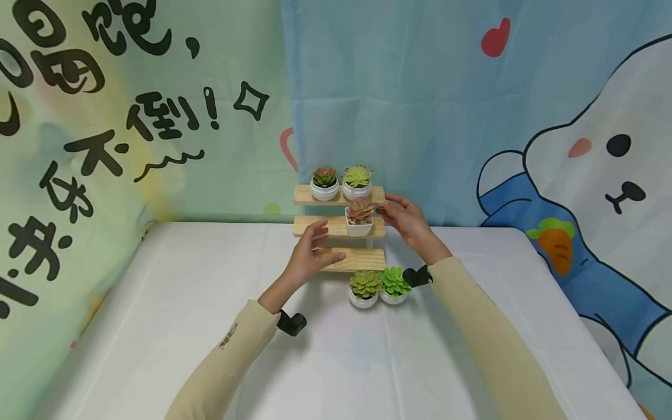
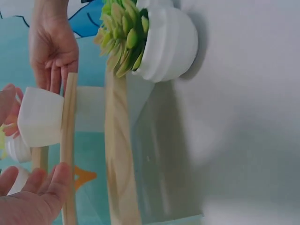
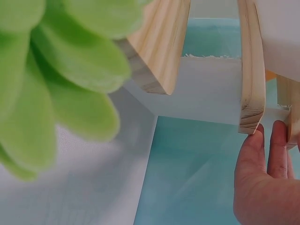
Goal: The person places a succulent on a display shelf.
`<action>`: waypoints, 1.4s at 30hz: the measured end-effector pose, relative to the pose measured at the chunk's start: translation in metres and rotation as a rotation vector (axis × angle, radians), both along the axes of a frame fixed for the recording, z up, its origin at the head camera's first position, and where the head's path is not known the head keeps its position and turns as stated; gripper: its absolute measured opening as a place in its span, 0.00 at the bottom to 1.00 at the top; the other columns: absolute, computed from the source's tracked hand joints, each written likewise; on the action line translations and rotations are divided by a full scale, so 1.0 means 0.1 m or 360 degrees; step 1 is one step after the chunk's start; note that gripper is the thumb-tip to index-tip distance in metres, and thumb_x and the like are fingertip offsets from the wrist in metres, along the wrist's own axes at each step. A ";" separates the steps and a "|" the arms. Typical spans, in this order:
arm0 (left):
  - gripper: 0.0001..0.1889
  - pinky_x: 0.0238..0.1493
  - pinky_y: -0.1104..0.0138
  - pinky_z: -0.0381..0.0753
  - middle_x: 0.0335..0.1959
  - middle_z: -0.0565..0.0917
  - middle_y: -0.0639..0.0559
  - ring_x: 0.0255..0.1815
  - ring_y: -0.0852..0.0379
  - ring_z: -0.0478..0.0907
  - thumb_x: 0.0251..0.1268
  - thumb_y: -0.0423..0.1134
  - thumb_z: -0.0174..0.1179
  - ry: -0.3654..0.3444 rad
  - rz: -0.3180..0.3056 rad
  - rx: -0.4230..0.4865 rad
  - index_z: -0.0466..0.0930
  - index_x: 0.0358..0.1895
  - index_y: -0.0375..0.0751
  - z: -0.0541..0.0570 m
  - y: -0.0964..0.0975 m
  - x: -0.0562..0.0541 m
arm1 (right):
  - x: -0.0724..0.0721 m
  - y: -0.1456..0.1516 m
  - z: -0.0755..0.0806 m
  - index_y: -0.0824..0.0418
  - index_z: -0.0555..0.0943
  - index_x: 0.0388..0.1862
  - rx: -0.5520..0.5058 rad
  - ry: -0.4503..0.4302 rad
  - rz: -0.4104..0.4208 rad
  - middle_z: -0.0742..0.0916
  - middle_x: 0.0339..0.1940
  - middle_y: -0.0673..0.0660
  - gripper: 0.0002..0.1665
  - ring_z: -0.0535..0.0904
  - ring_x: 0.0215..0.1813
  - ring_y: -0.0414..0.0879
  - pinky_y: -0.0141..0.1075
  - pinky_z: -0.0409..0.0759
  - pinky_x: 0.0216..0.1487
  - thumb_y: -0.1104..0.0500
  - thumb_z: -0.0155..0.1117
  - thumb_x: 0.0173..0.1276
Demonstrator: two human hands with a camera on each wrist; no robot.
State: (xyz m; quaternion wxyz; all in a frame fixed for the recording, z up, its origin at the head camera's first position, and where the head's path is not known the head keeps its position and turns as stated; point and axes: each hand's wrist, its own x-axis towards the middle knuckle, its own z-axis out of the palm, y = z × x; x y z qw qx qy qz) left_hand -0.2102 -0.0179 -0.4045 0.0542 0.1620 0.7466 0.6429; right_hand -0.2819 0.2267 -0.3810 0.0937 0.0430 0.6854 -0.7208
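Observation:
A three-tier wooden shelf (image 1: 362, 261) stands at the back of the table. On its middle tier sits a pink succulent in a square white pot (image 1: 359, 226), toward the right end. My right hand (image 1: 410, 224) is just right of this pot; in the right wrist view its fingertips (image 3: 255, 140) touch or nearly touch the end of the middle plank (image 3: 252, 70). My left hand (image 1: 307, 256), fingers spread and thumb apart, hovers at the left front of the middle and lower tiers, holding nothing. Whether it touches a plank cannot be told.
On the top tier stand a reddish-green succulent (image 1: 325, 185) and a yellow-green succulent (image 1: 357, 182) in round white pots. Two more potted succulents, one dull green (image 1: 365, 287) and one bright green (image 1: 394, 284), stand on the white tablecloth (image 1: 336, 361) before the shelf. Printed curtains (image 1: 420, 105) hang behind.

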 end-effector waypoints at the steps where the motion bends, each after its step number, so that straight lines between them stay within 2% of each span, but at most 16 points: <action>1: 0.40 0.67 0.49 0.68 0.71 0.62 0.32 0.71 0.37 0.63 0.63 0.32 0.66 -0.0003 0.0004 0.0007 0.53 0.74 0.35 -0.01 0.00 0.01 | 0.00 0.00 0.00 0.63 0.54 0.77 0.0002 0.0004 0.0003 0.78 0.45 0.43 0.31 0.73 0.59 0.42 0.35 0.67 0.69 0.60 0.46 0.80; 6: 0.39 0.68 0.48 0.68 0.70 0.63 0.32 0.70 0.33 0.62 0.62 0.30 0.66 -0.0031 0.0032 0.0060 0.55 0.73 0.34 -0.07 0.00 0.08 | 0.01 0.00 0.01 0.63 0.53 0.78 0.0002 0.0010 0.0010 0.78 0.45 0.43 0.31 0.70 0.66 0.47 0.34 0.67 0.70 0.60 0.45 0.80; 14: 0.37 0.67 0.47 0.68 0.68 0.64 0.31 0.69 0.36 0.65 0.63 0.28 0.64 -0.0092 0.0056 0.0087 0.56 0.73 0.34 -0.17 0.00 0.18 | 0.00 0.00 0.02 0.63 0.53 0.78 -0.0021 -0.0009 -0.0010 0.78 0.44 0.44 0.32 0.71 0.65 0.47 0.34 0.67 0.70 0.59 0.46 0.80; 18: 0.36 0.65 0.46 0.69 0.68 0.64 0.29 0.67 0.35 0.66 0.63 0.28 0.64 -0.0091 0.0047 0.0093 0.56 0.72 0.32 -0.24 -0.01 0.21 | 0.00 -0.01 0.01 0.62 0.53 0.78 -0.0021 -0.0019 -0.0014 0.77 0.46 0.45 0.31 0.68 0.69 0.49 0.34 0.66 0.70 0.59 0.46 0.80; 22: 0.36 0.65 0.47 0.70 0.65 0.67 0.31 0.66 0.35 0.68 0.63 0.29 0.65 -0.0081 0.0038 0.0100 0.58 0.71 0.31 -0.26 -0.02 0.23 | -0.01 -0.01 0.01 0.63 0.53 0.78 -0.0025 -0.0015 -0.0008 0.77 0.49 0.46 0.32 0.66 0.72 0.51 0.34 0.66 0.70 0.60 0.46 0.80; 32: 0.35 0.65 0.45 0.68 0.65 0.69 0.33 0.68 0.39 0.67 0.62 0.31 0.66 -0.0104 -0.0012 0.0061 0.60 0.71 0.31 -0.37 0.01 0.30 | 0.00 -0.01 0.01 0.62 0.52 0.78 -0.0060 -0.0017 0.0000 0.77 0.47 0.45 0.32 0.69 0.68 0.48 0.34 0.66 0.70 0.60 0.46 0.80; 42: 0.29 0.62 0.46 0.72 0.62 0.73 0.33 0.65 0.38 0.71 0.62 0.31 0.66 -0.0082 -0.0019 0.0062 0.67 0.66 0.29 -0.43 0.01 0.34 | -0.01 -0.01 0.01 0.62 0.53 0.78 -0.0045 -0.0017 -0.0011 0.77 0.48 0.45 0.32 0.65 0.73 0.52 0.34 0.66 0.70 0.58 0.47 0.80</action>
